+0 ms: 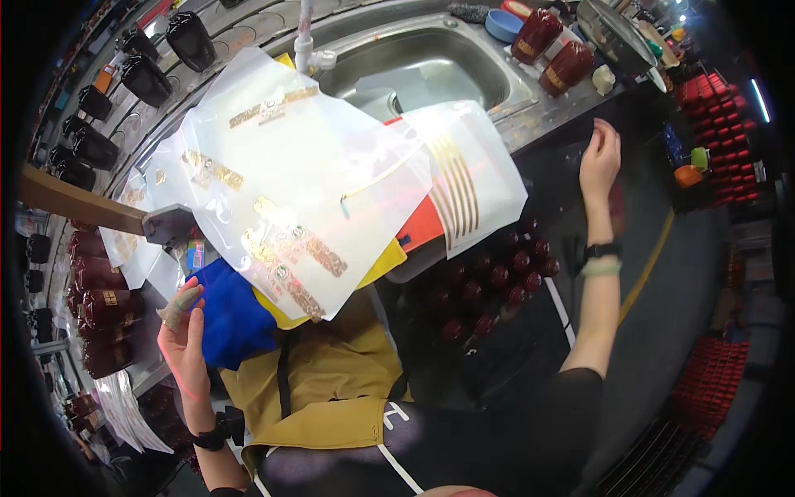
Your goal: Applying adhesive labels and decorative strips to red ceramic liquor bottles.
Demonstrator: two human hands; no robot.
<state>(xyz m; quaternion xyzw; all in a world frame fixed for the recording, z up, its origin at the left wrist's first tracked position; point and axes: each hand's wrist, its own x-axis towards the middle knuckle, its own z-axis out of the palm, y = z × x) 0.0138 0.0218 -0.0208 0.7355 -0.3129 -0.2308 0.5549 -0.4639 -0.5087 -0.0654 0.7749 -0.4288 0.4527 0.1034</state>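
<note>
My left hand (184,344) is raised at the left, beside a blue cloth (233,311). A greyish wrap (179,306) appears to cover one of its fingers; the fingers are apart and I see nothing else held. My right hand (602,161) hangs in the air right of the sink, touching nothing, its fingers loosely bent and empty. Between my hands lies a large translucent white sheet (273,182) with gold printed patterns. Beside it, a sheet with gold stripes (484,178) drapes over a red-orange surface (422,225). Yellow material (387,261) shows underneath.
Behind the sheets is a steel sink (472,62) with a white tap (315,60). Black bottles (190,41) stand along the far left; dark red bottles (108,311) crowd nearer. More red bottles (567,66) stand right of the sink. A wooden bar (83,199) juts in from the left.
</note>
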